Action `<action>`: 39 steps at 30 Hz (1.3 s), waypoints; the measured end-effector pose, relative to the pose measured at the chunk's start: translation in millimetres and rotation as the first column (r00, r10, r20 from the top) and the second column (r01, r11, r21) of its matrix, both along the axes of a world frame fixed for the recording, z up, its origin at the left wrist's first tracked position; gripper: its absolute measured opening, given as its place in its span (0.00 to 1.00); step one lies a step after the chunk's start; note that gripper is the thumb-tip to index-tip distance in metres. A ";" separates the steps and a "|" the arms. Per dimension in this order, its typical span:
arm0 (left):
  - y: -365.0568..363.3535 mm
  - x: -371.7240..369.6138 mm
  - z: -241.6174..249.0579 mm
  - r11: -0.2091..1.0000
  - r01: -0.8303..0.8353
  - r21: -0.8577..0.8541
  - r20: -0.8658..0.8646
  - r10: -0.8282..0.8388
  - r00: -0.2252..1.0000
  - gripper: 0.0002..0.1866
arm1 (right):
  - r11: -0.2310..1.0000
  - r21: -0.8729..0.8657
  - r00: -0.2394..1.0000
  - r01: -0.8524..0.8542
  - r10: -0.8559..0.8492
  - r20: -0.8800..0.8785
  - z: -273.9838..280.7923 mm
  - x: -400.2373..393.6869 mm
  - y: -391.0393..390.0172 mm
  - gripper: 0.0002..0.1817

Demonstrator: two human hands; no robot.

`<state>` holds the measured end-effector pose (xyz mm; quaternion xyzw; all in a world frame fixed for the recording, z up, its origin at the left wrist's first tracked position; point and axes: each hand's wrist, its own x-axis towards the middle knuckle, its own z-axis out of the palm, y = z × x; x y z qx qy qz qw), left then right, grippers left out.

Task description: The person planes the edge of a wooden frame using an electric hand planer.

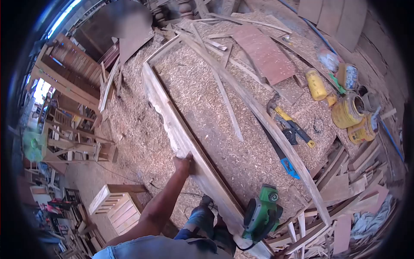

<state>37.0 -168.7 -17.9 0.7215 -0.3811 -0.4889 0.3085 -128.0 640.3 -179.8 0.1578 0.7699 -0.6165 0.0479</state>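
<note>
A long rectangular wooden frame (170, 108) stands in front of me, its near side board rough and wavy along the lower edge. My left hand (184, 164) is wrapped over the top edge of that board, about midway along. Toward the board's right end sits a green and black handheld power tool (262, 211), with no hand on it. Only a small dark part of my right hand (281, 255) shows at the bottom edge, close to the frame's near corner; its fingers are hidden.
Inside the frame lie a hammer (282, 113), a blue-handled saw (288, 167) and thin strips. Yellow containers (347, 110) stand at right, near scrap wood (345, 190). Wood shavings cover the floor. A slatted wooden piece (123, 211) stands at lower left, and a person (133, 30) is at the back.
</note>
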 end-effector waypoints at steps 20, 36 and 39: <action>-134.4 3.6 0.7 0.995 0.071 -0.069 0.413 -0.037 0.910 0.55 | 0.808 0.483 0.909 -0.337 0.414 -0.058 274.7 42.1 -331.0 0.32; 123.1 -37.2 50.6 0.955 0.208 0.211 -0.005 -0.212 0.977 0.72 | 0.782 -0.512 0.801 -0.357 0.538 0.264 328.7 11.8 -496.8 0.26; 146.5 -40.8 45.2 0.966 0.158 0.203 -0.022 -0.157 0.987 0.74 | 0.781 -0.345 0.755 -0.520 0.609 0.241 340.2 0.3 -450.6 0.24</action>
